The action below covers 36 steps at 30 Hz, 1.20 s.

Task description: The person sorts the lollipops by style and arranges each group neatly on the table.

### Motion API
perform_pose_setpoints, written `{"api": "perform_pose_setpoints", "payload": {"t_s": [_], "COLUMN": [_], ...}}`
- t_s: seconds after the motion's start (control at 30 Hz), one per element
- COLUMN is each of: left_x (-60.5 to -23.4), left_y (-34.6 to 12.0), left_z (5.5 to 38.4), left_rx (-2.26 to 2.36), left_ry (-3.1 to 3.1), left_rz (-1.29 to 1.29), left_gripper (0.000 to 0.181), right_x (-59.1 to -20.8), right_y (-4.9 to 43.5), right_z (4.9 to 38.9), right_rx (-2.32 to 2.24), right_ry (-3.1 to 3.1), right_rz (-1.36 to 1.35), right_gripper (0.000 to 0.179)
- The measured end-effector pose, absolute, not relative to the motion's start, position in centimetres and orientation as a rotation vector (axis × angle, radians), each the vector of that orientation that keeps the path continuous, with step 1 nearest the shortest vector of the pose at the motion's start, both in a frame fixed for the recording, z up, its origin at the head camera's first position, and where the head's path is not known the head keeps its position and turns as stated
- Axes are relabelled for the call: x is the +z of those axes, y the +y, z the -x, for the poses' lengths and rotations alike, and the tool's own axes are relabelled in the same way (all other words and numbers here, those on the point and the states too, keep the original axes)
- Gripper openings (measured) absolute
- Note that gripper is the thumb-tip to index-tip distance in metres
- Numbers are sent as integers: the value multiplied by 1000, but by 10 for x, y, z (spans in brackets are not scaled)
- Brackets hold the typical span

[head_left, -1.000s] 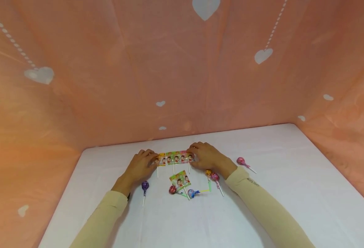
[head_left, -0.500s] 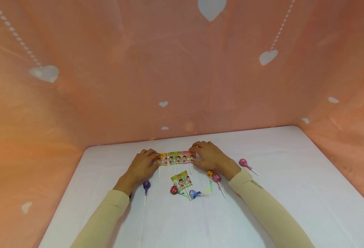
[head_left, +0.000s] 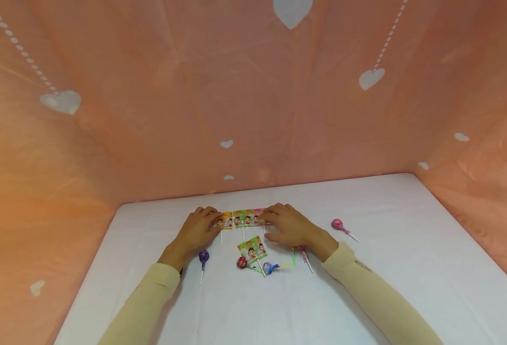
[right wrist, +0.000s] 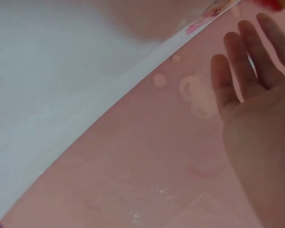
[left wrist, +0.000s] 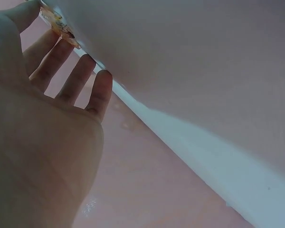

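In the head view three flat-wrapped lollipops lie in a row: an orange lollipop [head_left: 227,221], a green lollipop [head_left: 243,218] and a pink lollipop [head_left: 259,214]. My left hand [head_left: 196,233] pinches the left edge of the orange one between thumb and fingers, its wrapper also showing at the fingertips in the left wrist view. My right hand [head_left: 291,226] hovers over the row's right end with fingers extended, partly hiding the pink lollipop. In the right wrist view its fingers are spread and straight, holding nothing; a blurred red thing [right wrist: 274,4] shows near the top.
Nearer on the white table [head_left: 245,311] lie another green flat lollipop [head_left: 252,249], a red ball lollipop [head_left: 242,262] and a blue one [head_left: 268,268]. A purple lollipop [head_left: 203,257] is at left, a pink ball lollipop [head_left: 337,224] at right. Pink curtain [head_left: 253,105] stands behind.
My right hand has let go of the pink flat lollipop's right edge and moved slightly nearer, now covering the yellow ball lollipop. The left hand stays on the orange one.
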<state>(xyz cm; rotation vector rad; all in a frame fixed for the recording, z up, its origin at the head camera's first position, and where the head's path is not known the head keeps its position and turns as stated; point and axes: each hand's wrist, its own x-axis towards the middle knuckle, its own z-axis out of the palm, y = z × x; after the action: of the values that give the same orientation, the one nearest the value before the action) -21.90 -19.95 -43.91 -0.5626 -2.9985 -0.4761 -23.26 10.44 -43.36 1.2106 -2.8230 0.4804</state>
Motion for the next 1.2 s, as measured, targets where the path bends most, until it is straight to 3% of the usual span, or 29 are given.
{"api": "perform_pose_setpoints", "payload": {"t_s": [0.47,1.2], "left_x": [-443,-442], "left_y": [-201,-202], "left_z": [215,217], "left_rx": [-515,-482], "left_ry": [-3003,-2995], "left_rz": [559,557], "left_gripper": [46,46], "right_x": [-437,-435], "right_y": [85,83], "right_z": [205,206], "right_rx": [463,375], "right_ry": [-2894,-2888], "right_rz": [-1460,-1501], "right_gripper": [52,60]}}
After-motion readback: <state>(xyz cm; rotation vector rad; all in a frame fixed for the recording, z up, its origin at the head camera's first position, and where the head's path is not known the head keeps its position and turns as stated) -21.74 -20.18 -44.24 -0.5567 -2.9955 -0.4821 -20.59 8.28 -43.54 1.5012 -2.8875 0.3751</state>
